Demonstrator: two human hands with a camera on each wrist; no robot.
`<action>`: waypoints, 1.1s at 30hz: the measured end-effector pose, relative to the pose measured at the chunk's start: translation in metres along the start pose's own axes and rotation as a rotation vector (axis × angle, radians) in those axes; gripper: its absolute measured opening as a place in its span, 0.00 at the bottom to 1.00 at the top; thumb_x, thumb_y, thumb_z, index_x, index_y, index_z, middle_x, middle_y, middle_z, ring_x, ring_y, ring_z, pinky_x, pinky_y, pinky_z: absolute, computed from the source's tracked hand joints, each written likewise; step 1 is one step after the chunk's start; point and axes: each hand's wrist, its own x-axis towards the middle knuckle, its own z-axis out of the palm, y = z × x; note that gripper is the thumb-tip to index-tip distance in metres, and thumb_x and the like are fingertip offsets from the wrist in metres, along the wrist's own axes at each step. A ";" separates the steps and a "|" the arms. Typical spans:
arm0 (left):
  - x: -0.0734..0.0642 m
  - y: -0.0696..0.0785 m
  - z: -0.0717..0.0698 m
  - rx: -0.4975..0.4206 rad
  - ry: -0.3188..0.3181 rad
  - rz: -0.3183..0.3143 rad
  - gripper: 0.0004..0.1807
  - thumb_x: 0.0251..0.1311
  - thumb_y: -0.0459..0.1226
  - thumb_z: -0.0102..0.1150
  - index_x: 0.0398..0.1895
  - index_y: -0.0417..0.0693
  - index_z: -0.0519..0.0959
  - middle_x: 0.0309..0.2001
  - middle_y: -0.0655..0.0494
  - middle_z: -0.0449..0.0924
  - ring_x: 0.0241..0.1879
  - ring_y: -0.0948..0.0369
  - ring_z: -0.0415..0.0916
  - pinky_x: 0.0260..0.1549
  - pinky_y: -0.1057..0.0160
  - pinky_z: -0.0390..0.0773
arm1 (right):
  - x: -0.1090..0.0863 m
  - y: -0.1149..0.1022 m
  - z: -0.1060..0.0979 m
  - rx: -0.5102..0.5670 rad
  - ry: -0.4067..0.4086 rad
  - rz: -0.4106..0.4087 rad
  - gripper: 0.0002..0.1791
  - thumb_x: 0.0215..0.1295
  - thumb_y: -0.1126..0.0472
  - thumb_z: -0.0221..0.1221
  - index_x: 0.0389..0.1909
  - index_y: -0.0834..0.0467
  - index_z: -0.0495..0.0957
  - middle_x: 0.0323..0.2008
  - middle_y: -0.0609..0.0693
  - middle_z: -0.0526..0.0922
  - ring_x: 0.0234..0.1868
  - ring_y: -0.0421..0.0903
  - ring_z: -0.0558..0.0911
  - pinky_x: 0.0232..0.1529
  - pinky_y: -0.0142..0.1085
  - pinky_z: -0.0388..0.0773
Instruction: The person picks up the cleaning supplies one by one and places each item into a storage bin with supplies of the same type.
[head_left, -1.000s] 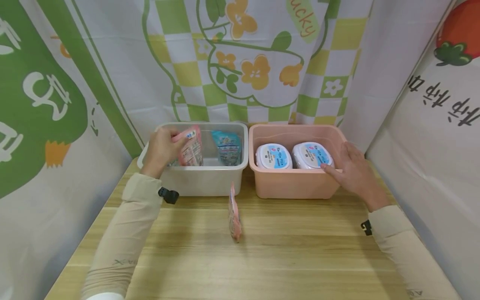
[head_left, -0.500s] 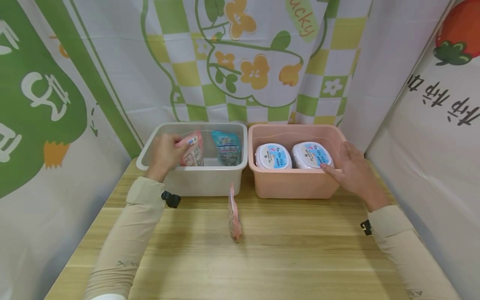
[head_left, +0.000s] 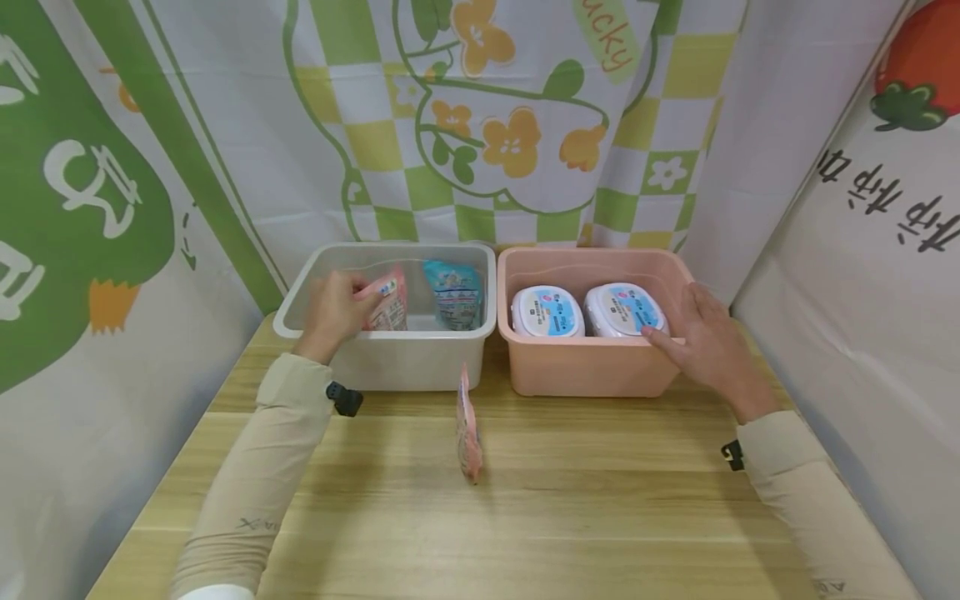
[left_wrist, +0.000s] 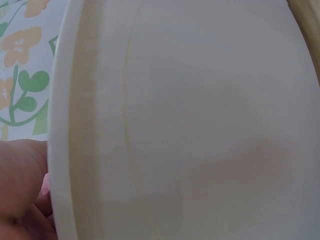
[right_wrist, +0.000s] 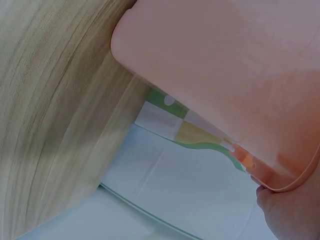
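My left hand reaches into the white bin and pinches the top of a pink pouch standing inside. In the left wrist view, the bin's wall hides most of that hand. A teal pouch leans in the bin's right part. At the pink bin's front right corner, my right hand holds the rim, thumb over the front edge and fingers along the right side. Two white lidded tubs with blue-printed tops sit in the pink bin.
Another pink pouch stands edge-on on the wooden table, in front of the gap between the bins. The bins stand side by side close to a printed curtain. Fabric walls flank the table on both sides.
My left hand has moved slightly right and down in the white bin, and the pink pouch in it sits lower. The right hand stays at the pink bin's corner.
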 end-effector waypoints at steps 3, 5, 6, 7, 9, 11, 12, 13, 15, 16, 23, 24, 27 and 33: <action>0.000 -0.003 0.001 0.012 0.001 0.017 0.11 0.68 0.38 0.66 0.39 0.37 0.89 0.40 0.39 0.91 0.36 0.47 0.84 0.31 0.61 0.74 | 0.000 0.000 0.000 0.001 -0.001 0.004 0.51 0.73 0.34 0.59 0.70 0.76 0.56 0.68 0.74 0.64 0.69 0.75 0.65 0.69 0.71 0.62; 0.001 -0.005 0.002 0.005 -0.008 0.022 0.11 0.68 0.38 0.66 0.39 0.37 0.90 0.39 0.38 0.91 0.36 0.47 0.84 0.30 0.61 0.74 | 0.000 0.000 0.000 0.002 -0.005 0.009 0.51 0.72 0.34 0.59 0.69 0.76 0.57 0.67 0.74 0.65 0.68 0.74 0.66 0.67 0.71 0.63; 0.001 -0.005 0.003 0.000 -0.016 0.025 0.11 0.68 0.37 0.66 0.39 0.36 0.90 0.39 0.38 0.91 0.35 0.47 0.84 0.30 0.61 0.74 | 0.000 0.000 0.000 0.000 -0.008 0.011 0.51 0.72 0.33 0.59 0.69 0.75 0.57 0.67 0.74 0.64 0.68 0.74 0.66 0.68 0.71 0.63; 0.002 -0.006 0.003 -0.001 -0.025 0.028 0.11 0.68 0.37 0.66 0.39 0.36 0.90 0.39 0.38 0.91 0.35 0.47 0.84 0.30 0.61 0.74 | 0.000 0.001 0.000 0.001 -0.008 0.012 0.50 0.72 0.33 0.59 0.68 0.75 0.57 0.67 0.74 0.65 0.68 0.74 0.66 0.67 0.71 0.63; 0.003 -0.006 0.004 0.003 -0.041 0.033 0.11 0.68 0.37 0.65 0.38 0.36 0.90 0.39 0.38 0.90 0.35 0.48 0.83 0.29 0.62 0.74 | 0.000 0.001 0.001 0.000 -0.006 0.010 0.50 0.72 0.33 0.59 0.69 0.75 0.57 0.68 0.74 0.64 0.69 0.74 0.65 0.68 0.71 0.63; 0.003 -0.006 0.005 0.008 -0.058 0.041 0.12 0.69 0.37 0.65 0.38 0.35 0.90 0.38 0.38 0.90 0.34 0.48 0.83 0.29 0.62 0.73 | 0.001 0.002 0.001 0.000 -0.007 0.007 0.50 0.73 0.34 0.59 0.69 0.75 0.57 0.67 0.74 0.65 0.68 0.74 0.66 0.68 0.71 0.63; 0.004 -0.006 0.005 0.008 -0.064 0.046 0.12 0.70 0.37 0.65 0.38 0.35 0.90 0.38 0.38 0.90 0.34 0.49 0.82 0.28 0.62 0.73 | 0.001 0.002 0.001 -0.001 -0.002 0.003 0.50 0.73 0.34 0.59 0.68 0.75 0.58 0.67 0.74 0.65 0.68 0.74 0.66 0.67 0.71 0.63; 0.004 -0.006 0.006 0.013 -0.069 0.050 0.13 0.71 0.38 0.64 0.37 0.35 0.90 0.38 0.38 0.90 0.34 0.49 0.82 0.28 0.63 0.73 | 0.001 0.002 0.001 0.000 0.007 -0.003 0.47 0.72 0.34 0.60 0.65 0.74 0.59 0.63 0.72 0.67 0.64 0.73 0.68 0.64 0.70 0.66; 0.004 -0.006 0.006 0.017 -0.084 0.050 0.14 0.72 0.39 0.64 0.38 0.35 0.90 0.37 0.39 0.90 0.33 0.50 0.82 0.28 0.63 0.73 | 0.001 0.001 0.001 0.001 0.011 -0.005 0.45 0.72 0.34 0.60 0.62 0.73 0.60 0.59 0.71 0.68 0.62 0.71 0.69 0.62 0.69 0.67; 0.004 -0.006 0.006 0.021 -0.090 0.051 0.14 0.72 0.39 0.64 0.37 0.36 0.90 0.36 0.40 0.90 0.33 0.50 0.82 0.28 0.63 0.73 | 0.001 0.001 0.001 0.000 0.005 -0.001 0.47 0.72 0.34 0.60 0.64 0.73 0.60 0.61 0.71 0.67 0.63 0.71 0.69 0.63 0.69 0.67; 0.004 -0.005 0.007 0.060 -0.110 0.057 0.12 0.68 0.37 0.63 0.35 0.36 0.89 0.34 0.41 0.90 0.33 0.49 0.82 0.29 0.62 0.73 | 0.000 0.001 0.000 -0.004 -0.036 0.029 0.56 0.73 0.32 0.58 0.77 0.76 0.51 0.75 0.76 0.59 0.75 0.76 0.60 0.72 0.72 0.58; 0.004 -0.005 0.007 0.060 -0.115 0.059 0.12 0.68 0.37 0.63 0.35 0.36 0.89 0.34 0.41 0.90 0.34 0.49 0.82 0.29 0.63 0.74 | 0.000 0.001 0.000 -0.004 -0.037 0.030 0.56 0.73 0.32 0.58 0.77 0.76 0.51 0.76 0.76 0.58 0.75 0.76 0.60 0.72 0.72 0.58; 0.004 -0.005 0.008 0.058 -0.123 0.061 0.12 0.67 0.37 0.64 0.35 0.36 0.90 0.35 0.40 0.90 0.34 0.49 0.82 0.28 0.63 0.74 | 0.000 0.001 -0.001 -0.004 -0.038 0.033 0.57 0.73 0.32 0.58 0.77 0.76 0.51 0.76 0.76 0.58 0.76 0.76 0.59 0.72 0.72 0.58; 0.005 -0.005 0.006 0.066 -0.133 0.067 0.12 0.67 0.38 0.64 0.33 0.37 0.90 0.34 0.41 0.90 0.34 0.49 0.81 0.30 0.62 0.74 | 0.000 0.000 -0.001 0.005 -0.017 0.023 0.50 0.72 0.32 0.58 0.68 0.74 0.58 0.69 0.73 0.64 0.70 0.74 0.65 0.68 0.72 0.63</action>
